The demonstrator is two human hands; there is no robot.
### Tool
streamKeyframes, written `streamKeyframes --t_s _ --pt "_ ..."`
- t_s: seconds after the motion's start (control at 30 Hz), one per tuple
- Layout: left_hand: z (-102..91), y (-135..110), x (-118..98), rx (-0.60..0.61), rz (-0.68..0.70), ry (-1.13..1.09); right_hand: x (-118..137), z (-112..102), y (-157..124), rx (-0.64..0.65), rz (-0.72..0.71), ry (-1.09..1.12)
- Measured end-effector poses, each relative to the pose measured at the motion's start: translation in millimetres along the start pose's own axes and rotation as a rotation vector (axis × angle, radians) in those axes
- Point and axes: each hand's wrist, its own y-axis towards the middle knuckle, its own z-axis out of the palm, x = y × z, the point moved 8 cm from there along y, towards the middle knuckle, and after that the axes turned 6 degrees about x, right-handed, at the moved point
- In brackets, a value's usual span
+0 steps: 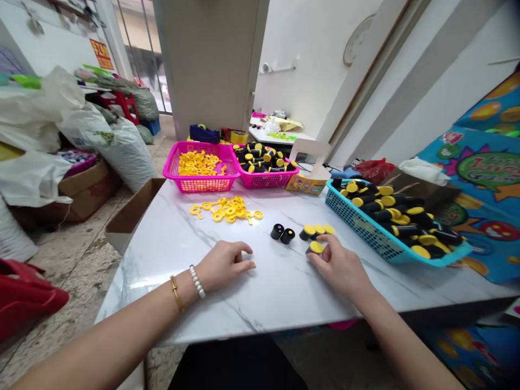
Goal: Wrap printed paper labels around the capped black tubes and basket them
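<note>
My left hand [231, 262] hovers over or rests on the white table [260, 303]; thumb and forefinger are apart with nothing between them. My right hand [341, 265] has its thumb and forefinger around a short black cylinder with a yellow top [315, 248], which stands upright on the table. Just behind it is a row of similar yellow-topped black cylinders [319, 231]. Two black cylinders [283, 233] with dark, open-looking tops stand between my hands. Farther back on the left lies a loose pile of yellow plastic rings with tabs [229, 210].
A pink basket [207, 186] of yellow pieces stands at the back, beside a second pink basket [268, 180] of black-and-yellow cylinders. A blue basket [365, 227] full of such cylinders is at right. Near it are a small carton [306, 184] and printed boxes [479, 179].
</note>
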Motion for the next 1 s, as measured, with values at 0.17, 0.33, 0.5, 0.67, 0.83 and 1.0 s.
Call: streamKeyframes --t_s 0.17,0.33,0.5,0.67,0.83,1.0 --pt "-26.1 19.4 9.6 -0.201 -0.060 0.183 2.0 5.9 -22.7 -0.227 0.007 -0.010" --pt "-34.9 64.0 10.2 -0.166 -0.104 0.549 2.2 20.0 -35.6 -0.285 -0.014 0.063" --pt "-7.6 51.2 -8.2 -0.071 -0.045 0.700 -3.1 19.0 -33.6 -0.336 -0.050 0.147" --pt "20.5 -3.9 -33.5 0.077 0.112 0.475 4.9 5.5 -40.5 -0.451 -0.148 0.226" --pt "-3.9 -2.4 -37.3 -0.077 0.081 0.237 53.7 2.2 -52.6 -0.373 -0.475 0.229" --pt "-9.8 30.3 -23.5 -0.050 0.122 0.457 112.6 24.1 -51.2 -0.052 -0.671 0.090"
